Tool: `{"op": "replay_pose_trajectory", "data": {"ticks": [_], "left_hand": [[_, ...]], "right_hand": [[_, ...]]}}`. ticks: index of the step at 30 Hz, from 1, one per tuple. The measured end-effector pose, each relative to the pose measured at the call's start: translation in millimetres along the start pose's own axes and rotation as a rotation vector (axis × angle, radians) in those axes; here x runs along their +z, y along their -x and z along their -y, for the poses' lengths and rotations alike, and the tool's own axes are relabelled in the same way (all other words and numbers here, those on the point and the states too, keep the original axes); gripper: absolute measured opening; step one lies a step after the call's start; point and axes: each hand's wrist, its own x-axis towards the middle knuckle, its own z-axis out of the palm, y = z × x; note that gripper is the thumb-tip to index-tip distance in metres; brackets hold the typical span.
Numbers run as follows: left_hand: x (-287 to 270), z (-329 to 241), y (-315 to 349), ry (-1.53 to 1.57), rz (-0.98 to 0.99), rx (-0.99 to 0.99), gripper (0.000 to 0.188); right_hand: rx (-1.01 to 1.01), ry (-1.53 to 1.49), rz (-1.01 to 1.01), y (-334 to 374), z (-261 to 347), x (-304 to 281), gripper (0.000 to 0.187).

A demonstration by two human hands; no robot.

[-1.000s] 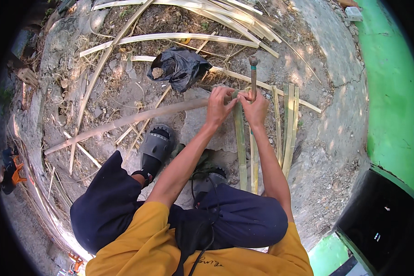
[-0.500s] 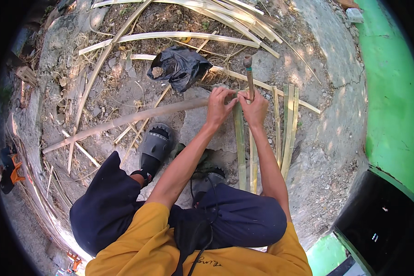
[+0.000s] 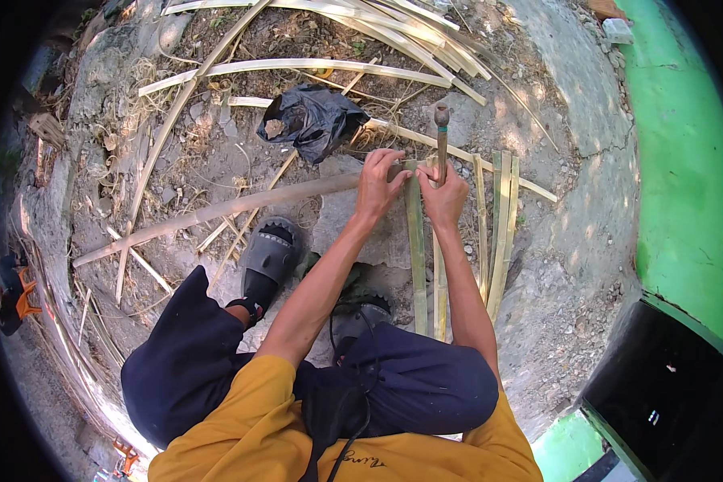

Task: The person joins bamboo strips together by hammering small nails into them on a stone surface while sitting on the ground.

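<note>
My right hand [image 3: 445, 195] is closed round the handle of a hammer [image 3: 442, 143], whose head points away from me. Its thumb and forefinger are pinched near the top of a narrow bamboo slat. Just left of it, my left hand [image 3: 379, 189] curls over the far end of a long bamboo pole [image 3: 225, 209], thumb and fingertips close together. Whether a small piece sits between those fingertips is too small to tell. Between the two hands stands the top of a green bamboo slat [image 3: 415, 241], which runs back toward my knee.
More bamboo slats [image 3: 502, 233] lie right of my hands. Beyond them are a crumpled black plastic bag [image 3: 317, 120] and a heap of long pale strips [image 3: 402, 36]. A flat stone [image 3: 353, 229] lies under the pole. A green wall [image 3: 675, 153] bounds the right side.
My hands have drawn slightly apart, so the green slat's top shows between them. The hammer has shifted a little right and nearer to me with my right hand.
</note>
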Motion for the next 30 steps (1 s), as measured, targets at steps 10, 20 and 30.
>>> {"op": "replay_pose_trajectory", "data": {"ticks": [10,20,30], "left_hand": [[5,-1,-29,-0.125,0.306,-0.277,0.023],[2,6,-34,-0.082,0.277,-0.352,0.022],[-1,1,-34,-0.019,0.268,-0.4,0.02]], "right_hand": [[0.127,-0.214,-0.145,6,-16,-11,0.02],[0.04,-0.125,-0.127,4,-13,-2,0.023],[0.034,-0.069,-0.058,1,-5,0,0.022]]}}
